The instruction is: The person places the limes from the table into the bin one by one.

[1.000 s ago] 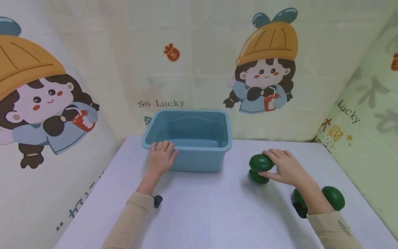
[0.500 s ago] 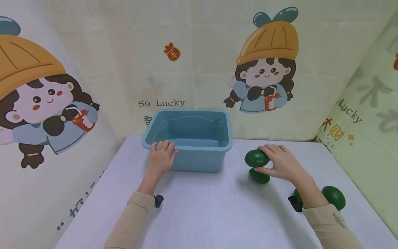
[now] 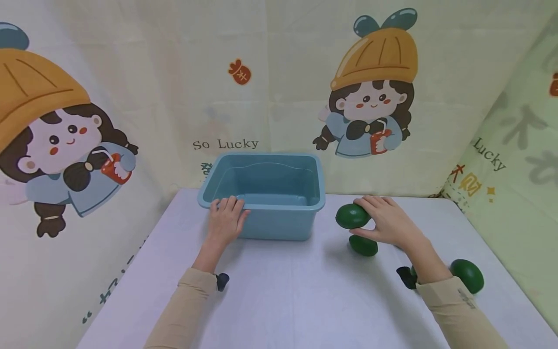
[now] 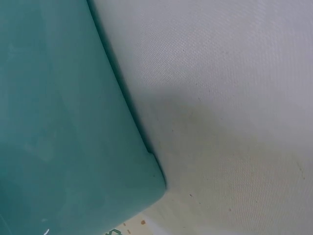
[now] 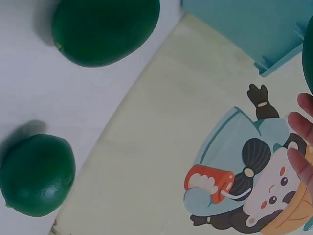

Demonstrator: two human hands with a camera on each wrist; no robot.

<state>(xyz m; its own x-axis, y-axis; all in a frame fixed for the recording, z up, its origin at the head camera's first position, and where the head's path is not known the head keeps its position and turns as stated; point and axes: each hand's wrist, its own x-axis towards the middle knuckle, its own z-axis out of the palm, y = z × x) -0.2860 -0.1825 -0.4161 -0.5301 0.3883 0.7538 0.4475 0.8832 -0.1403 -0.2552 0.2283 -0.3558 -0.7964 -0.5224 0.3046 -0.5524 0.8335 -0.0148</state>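
My left hand (image 3: 224, 223) grips the front rim of a blue plastic bin (image 3: 279, 224), fingers hooked over the edge and thumb outside. The bin's wall (image 4: 63, 122) fills the left of the left wrist view. My right hand (image 3: 388, 220) holds a glossy dark green oval fruit (image 3: 352, 216) between thumb and fingers, raised over the table right of the bin. Only a sliver of the held fruit (image 5: 309, 58) shows at the right wrist view's edge, above the fingertips (image 5: 299, 120). Another green fruit (image 3: 364, 245) lies on the table just below this hand.
More green fruit (image 3: 467, 276) lies at the table's right side, one piece mostly hidden behind the right wrist. The white-covered table (image 3: 279, 291) backs onto a cream cloth (image 3: 287, 106) printed with cartoon figures. Dark wrist-worn pieces (image 3: 406, 277) show below the hands.
My right hand has moved left and slightly away from me with the held fruit, which now stands apart from the fruit below it. The left hand and the bin have stayed put.
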